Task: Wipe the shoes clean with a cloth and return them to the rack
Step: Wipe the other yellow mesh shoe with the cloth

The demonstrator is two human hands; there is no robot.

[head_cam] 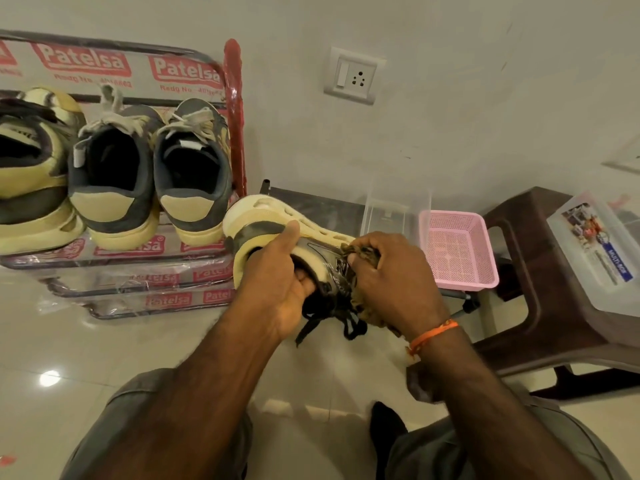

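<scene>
The left hand (277,275) grips a shoe (277,230) by its heel end, fingers tucked into the opening and the thumb lying straight along the cream sole. The shoe is held up off the floor on its side, sole turned away from the person, dark laces (332,323) dangling below both hands. The right hand (391,271) is curled round a bunched brownish cloth (363,252) and presses it against the grey side of the shoe, just right of the left hand. An orange thread band (433,336) circles the right wrist.

To the left of the left hand, and a little beyond it, stands a shoe rack (235,109) with red posts and plastic wrap printed with red labels. Its upper shelf carries three more shoes with heels toward the person: two grey and cream ones (114,188) (194,181) side by side, and another cream and dark one (31,174) at the far left, cut off by the edge of the view. The held shoe's heel is just beside the rack's right end.

Just beyond the right hand sits a pink mesh basket (460,251), with a clear plastic container (398,206) behind it. Further right of the right hand is a brown plastic stool (526,271) bearing a clear lidded box (595,251). A wall socket (353,76) is above both hands. The person's grey trouser knees (138,427) show below the forearms, over a glossy tiled floor (52,341).
</scene>
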